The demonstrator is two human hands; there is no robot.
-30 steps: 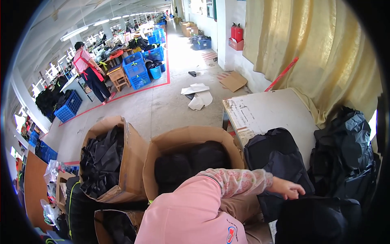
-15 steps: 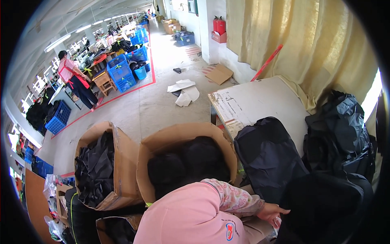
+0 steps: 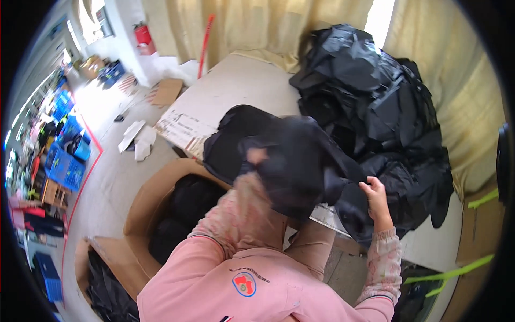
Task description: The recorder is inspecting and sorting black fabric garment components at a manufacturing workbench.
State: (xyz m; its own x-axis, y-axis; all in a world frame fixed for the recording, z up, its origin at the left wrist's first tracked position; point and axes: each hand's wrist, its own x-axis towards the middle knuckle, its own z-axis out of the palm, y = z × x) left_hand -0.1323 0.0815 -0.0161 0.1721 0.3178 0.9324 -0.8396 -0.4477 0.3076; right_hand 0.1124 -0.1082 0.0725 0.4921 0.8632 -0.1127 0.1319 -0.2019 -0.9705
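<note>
Right now I see my right hand (image 3: 375, 196) pinching a black garment (image 3: 300, 161) over the table (image 3: 236, 86) edge; my blurred left hand (image 3: 257, 156) grips it too. Below, a cardboard box (image 3: 155, 188) holds dark clothing, and another box (image 3: 110, 255) likewise.

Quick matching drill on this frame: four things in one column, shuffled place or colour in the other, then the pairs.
Things:
1. fire extinguisher
2. crates
3. cardboard box
4. right hand

Descriptions:
A. blue, far left on the floor
B. red, by the wall at top left
C. on black fabric at the table's edge
D. open, brown, dark bundles inside, below the table

Pairs: 1-B, 2-A, 3-D, 4-C
</note>
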